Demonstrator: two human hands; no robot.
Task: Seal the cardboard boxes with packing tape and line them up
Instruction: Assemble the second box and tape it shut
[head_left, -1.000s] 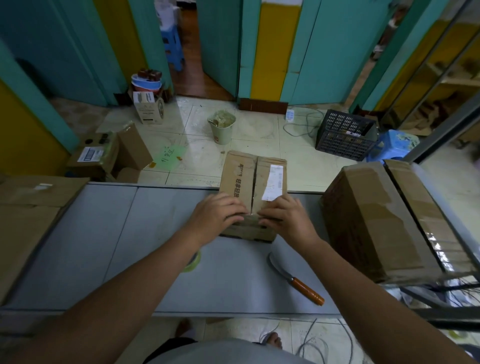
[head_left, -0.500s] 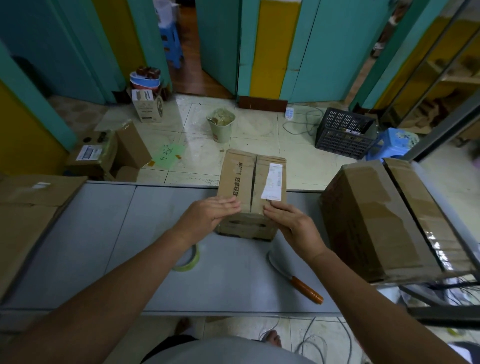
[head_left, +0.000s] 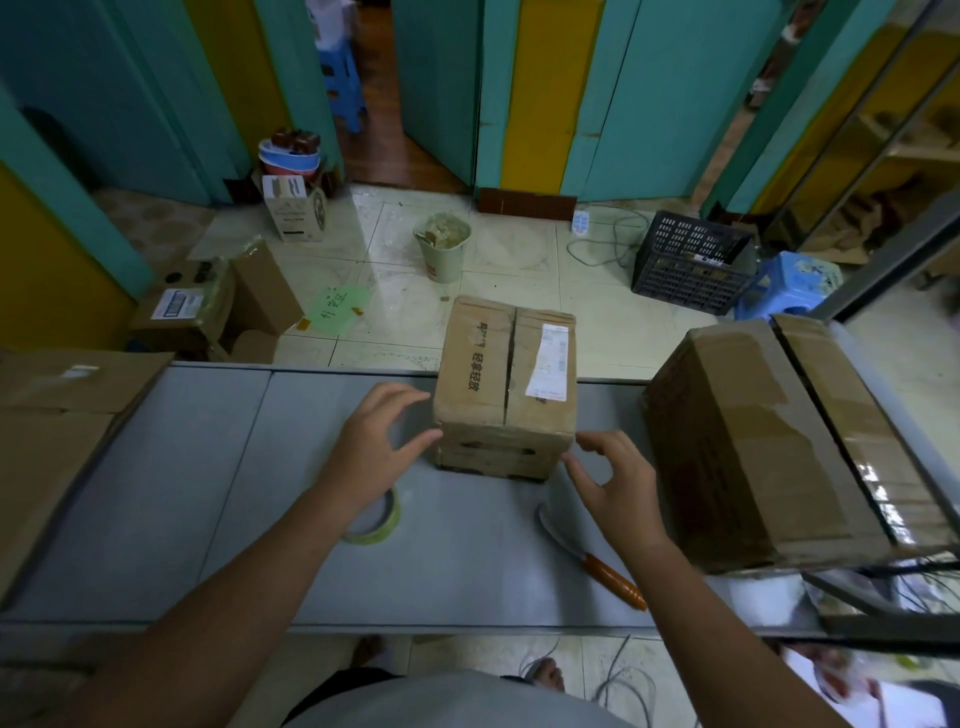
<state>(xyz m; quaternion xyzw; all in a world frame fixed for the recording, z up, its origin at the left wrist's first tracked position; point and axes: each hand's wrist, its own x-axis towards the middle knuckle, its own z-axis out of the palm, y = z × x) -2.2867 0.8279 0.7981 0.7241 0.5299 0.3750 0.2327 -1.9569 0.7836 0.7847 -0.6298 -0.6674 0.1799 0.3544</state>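
Observation:
A small cardboard box (head_left: 506, 384) stands on the grey table (head_left: 208, 493), its top flaps closed with an open seam and a white label on the right flap. My left hand (head_left: 376, 441) hovers just left of the box with its fingers spread, holding nothing. My right hand (head_left: 610, 475) is at the box's near right corner, fingers loosely bent and empty. A roll of packing tape (head_left: 376, 522) lies flat on the table, partly under my left wrist. A bigger taped box (head_left: 779, 441) sits at the right.
A knife with an orange handle (head_left: 602, 569) lies under my right forearm. Flattened cardboard (head_left: 57, 415) covers the table's left end. Beyond the table the floor holds an open box (head_left: 208, 312), a bin (head_left: 442, 247), a black crate (head_left: 691, 262) and a blue stool (head_left: 789, 283).
Both hands came off the small box's near top edge and drew apart to its left and right sides. The tape roll shows more now.

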